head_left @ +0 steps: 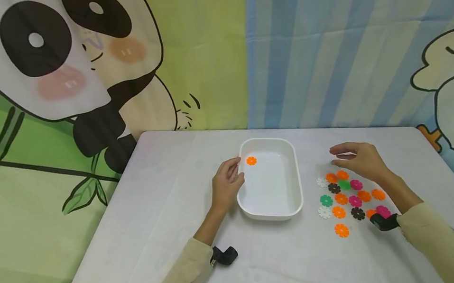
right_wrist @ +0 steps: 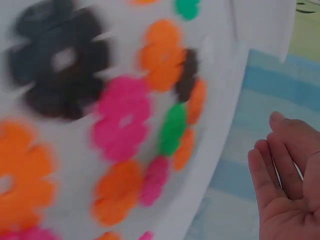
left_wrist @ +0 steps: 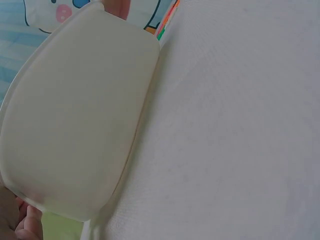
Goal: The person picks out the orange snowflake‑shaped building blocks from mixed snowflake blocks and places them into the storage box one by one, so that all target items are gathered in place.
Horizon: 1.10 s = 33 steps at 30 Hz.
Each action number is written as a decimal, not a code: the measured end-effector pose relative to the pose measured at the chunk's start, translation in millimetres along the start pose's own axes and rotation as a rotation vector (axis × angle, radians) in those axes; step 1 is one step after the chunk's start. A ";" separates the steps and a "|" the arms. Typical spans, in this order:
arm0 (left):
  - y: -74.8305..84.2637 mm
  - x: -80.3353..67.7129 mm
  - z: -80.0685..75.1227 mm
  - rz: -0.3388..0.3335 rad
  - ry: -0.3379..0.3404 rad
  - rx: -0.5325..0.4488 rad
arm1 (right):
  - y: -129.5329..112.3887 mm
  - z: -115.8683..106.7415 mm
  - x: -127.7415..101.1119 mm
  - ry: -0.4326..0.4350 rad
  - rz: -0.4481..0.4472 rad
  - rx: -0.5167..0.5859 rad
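A white plastic tray (head_left: 274, 215) with rounded corners stands on the table, one orange flower-shaped disc (head_left: 251, 160) lying inside near its back left corner. At the tray's left rim, my left hand (head_left: 226, 184) holds the edge with thumb and fingers. The left wrist view shows the tray's outer wall (left_wrist: 80, 110) large, with part of that hand at its lower end. Just behind a spread of loose flower-shaped discs (head_left: 341, 199), my right hand (head_left: 360, 159) hovers with relaxed fingers. Its palm (right_wrist: 287, 212) faces the right wrist camera, holding nothing visible.
The loose discs, in orange, pink, green, black and white, lie flat right of the tray, one orange disc (head_left: 341, 230) nearest the front. A white cloth covers the table (head_left: 163, 183). Behind its back edge hangs a printed curtain (head_left: 208, 67) with cartoon animals.
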State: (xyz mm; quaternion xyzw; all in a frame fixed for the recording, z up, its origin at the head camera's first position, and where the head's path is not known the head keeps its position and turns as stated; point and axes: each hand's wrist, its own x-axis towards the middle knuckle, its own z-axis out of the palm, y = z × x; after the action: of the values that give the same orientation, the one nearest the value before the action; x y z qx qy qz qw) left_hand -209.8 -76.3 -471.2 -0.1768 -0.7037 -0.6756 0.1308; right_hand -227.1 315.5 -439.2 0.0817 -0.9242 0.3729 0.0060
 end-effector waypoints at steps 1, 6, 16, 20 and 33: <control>0.0 -0.1 0.1 0.001 0.000 -0.002 | 6.1 -1.1 -4.6 -0.012 0.007 -0.012; -0.3 -0.3 -0.3 -0.001 -0.001 -0.012 | 27.7 -2.4 -19.0 -0.077 0.092 -0.039; 0.4 -0.4 -1.4 0.010 -0.012 -0.009 | 47.7 -3.5 -26.4 -0.154 0.113 -0.048; 0.1 -0.4 -1.5 0.005 -0.016 -0.014 | 51.7 -5.7 -25.6 -0.178 0.101 -0.071; 0.9 -0.2 -1.1 -0.007 -0.014 -0.015 | 47.5 -5.5 -21.0 -0.199 0.112 -0.127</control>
State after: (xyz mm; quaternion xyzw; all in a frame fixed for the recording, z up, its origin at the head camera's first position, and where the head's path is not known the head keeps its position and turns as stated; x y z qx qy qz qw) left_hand -209.3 -77.4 -470.4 -0.1801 -0.7001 -0.6801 0.1219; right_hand -214.0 356.0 -469.4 0.0659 -0.9452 0.3033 -0.1014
